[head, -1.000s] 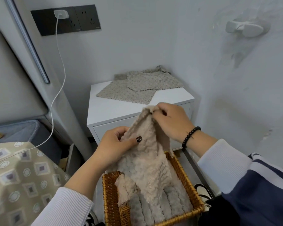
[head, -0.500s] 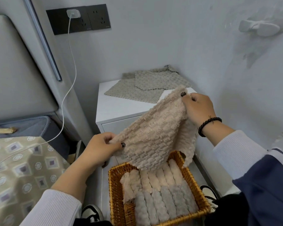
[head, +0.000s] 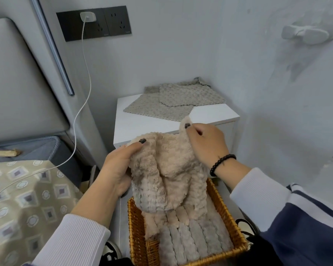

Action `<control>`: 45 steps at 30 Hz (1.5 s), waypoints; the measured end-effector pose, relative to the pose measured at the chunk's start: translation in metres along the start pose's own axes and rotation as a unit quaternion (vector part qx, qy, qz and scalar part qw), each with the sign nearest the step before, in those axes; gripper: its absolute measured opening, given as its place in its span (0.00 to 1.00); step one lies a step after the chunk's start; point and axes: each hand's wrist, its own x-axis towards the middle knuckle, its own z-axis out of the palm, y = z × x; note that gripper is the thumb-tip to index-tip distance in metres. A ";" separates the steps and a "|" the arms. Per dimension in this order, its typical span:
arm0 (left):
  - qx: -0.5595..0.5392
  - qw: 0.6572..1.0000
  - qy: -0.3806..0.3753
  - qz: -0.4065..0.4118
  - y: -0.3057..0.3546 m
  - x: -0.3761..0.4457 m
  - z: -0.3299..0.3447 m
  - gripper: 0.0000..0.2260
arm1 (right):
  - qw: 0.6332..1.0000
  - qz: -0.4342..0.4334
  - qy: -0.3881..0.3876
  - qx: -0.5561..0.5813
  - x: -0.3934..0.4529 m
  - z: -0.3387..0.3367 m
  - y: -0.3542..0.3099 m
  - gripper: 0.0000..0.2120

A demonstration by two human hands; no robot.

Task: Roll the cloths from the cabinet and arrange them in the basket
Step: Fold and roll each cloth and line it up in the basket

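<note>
A white cabinet (head: 161, 120) stands at centre frame against the wall, its surface carrying flat grey cloths (head: 173, 100) toward the back. Below it, at lower centre, a wicker basket (head: 227, 212) holds rolled cloths (head: 190, 239), beige and grey, lying side by side with their long axes running front to back. Above the basket hangs a fluffy beige cloth (head: 161, 173), crumpled, draping downward into it. The left hand (head: 119, 166) grips its left edge, thumb on top; the right hand (head: 206, 143) pinches its upper right corner.

Head camera, close, looking forward-down over basket (head: 227, 214) toward cabinet (head: 140, 123)
</note>
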 end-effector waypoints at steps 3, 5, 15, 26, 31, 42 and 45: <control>0.001 1.000 0.013 0.027 -0.003 0.002 0.008 0.08 | 0.999 -0.039 -0.014 0.011 -0.010 0.014 -0.007 0.24; 0.021 0.998 0.011 0.052 -0.005 0.002 0.012 0.06 | 0.997 -0.068 -0.021 0.004 -0.017 0.022 -0.010 0.23; 0.015 0.994 -0.061 0.090 -0.008 0.004 0.023 0.11 | 0.993 -0.116 0.010 0.029 -0.035 0.035 -0.023 0.14; 0.065 0.985 -0.116 0.112 -0.012 0.000 0.022 0.06 | 0.980 -0.185 0.023 0.064 -0.044 0.037 -0.022 0.15; -0.004 0.990 -0.124 0.061 -0.007 -0.003 0.020 0.10 | 0.985 -0.156 -0.064 0.035 -0.046 0.034 -0.021 0.23; -0.011 0.988 -0.151 -0.031 -0.003 -0.016 0.021 0.28 | 0.986 -0.161 -0.022 0.047 -0.039 0.017 -0.013 0.17; 0.021 0.989 -0.144 -0.031 -0.006 -0.013 0.023 0.23 | 0.988 -0.144 0.000 0.050 -0.035 0.011 -0.012 0.07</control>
